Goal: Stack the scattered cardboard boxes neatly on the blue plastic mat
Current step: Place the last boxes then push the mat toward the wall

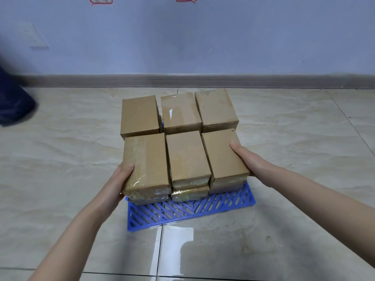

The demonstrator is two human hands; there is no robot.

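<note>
Brown cardboard boxes (188, 157) stacked two layers, tight rows, on blue mat (190, 209).

Floor (60, 169): pale beige tiles with a wavy marbled pattern, thin dark grout lines, glossy finish. It meets a grey-brown baseboard (203, 81) at the far edge. A blue plastic mat (182, 211) lies flat at mid-floor, slightly askew to the grout lines; tile shows through its slanted lattice slots. A bright reflection (174, 240) sits on the tiles just in front of the mat. A dark blue shape (14, 106) at far left is too blurred to identify.
</note>
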